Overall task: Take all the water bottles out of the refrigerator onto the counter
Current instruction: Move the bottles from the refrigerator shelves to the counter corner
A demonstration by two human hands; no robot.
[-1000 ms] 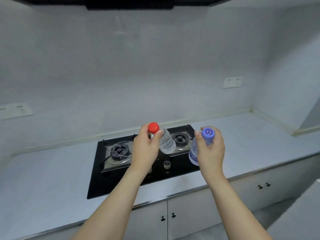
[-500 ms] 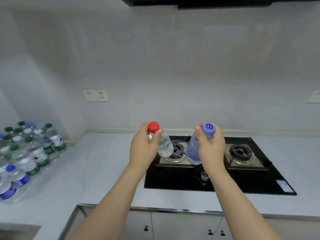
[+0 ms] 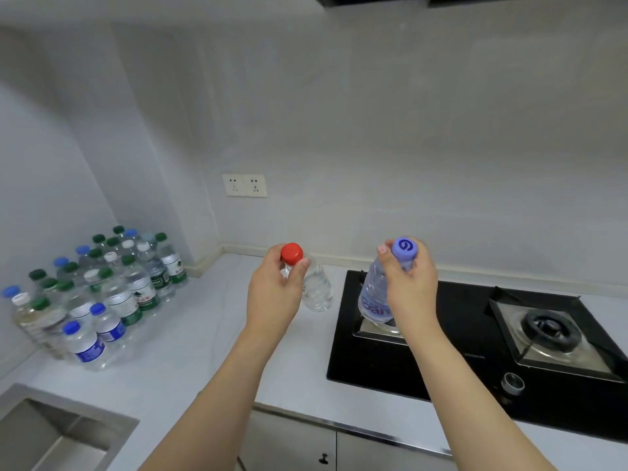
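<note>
My left hand (image 3: pixel 273 294) grips the neck of a clear water bottle with a red cap (image 3: pixel 317 288), held in the air above the white counter (image 3: pixel 210 351). My right hand (image 3: pixel 411 283) grips the neck of a taller clear bottle with a purple-blue cap (image 3: pixel 373 297), hanging over the left edge of the black gas stove (image 3: pixel 452 338). Several water bottles with green, blue and white caps (image 3: pixel 102 294) stand grouped on the counter in the left corner. The refrigerator is out of view.
A steel sink (image 3: pixel 51 436) lies at the lower left. The stove has a burner (image 3: pixel 547 329) at the right and a knob (image 3: pixel 512 382) near its front. A wall socket (image 3: pixel 244 185) sits above the counter. Cabinet doors (image 3: pixel 323 450) are below.
The view has swung left: the stove has shifted to the right and the bottle group and sink have come into view. Both hands still hold their bottles in front of me.
</note>
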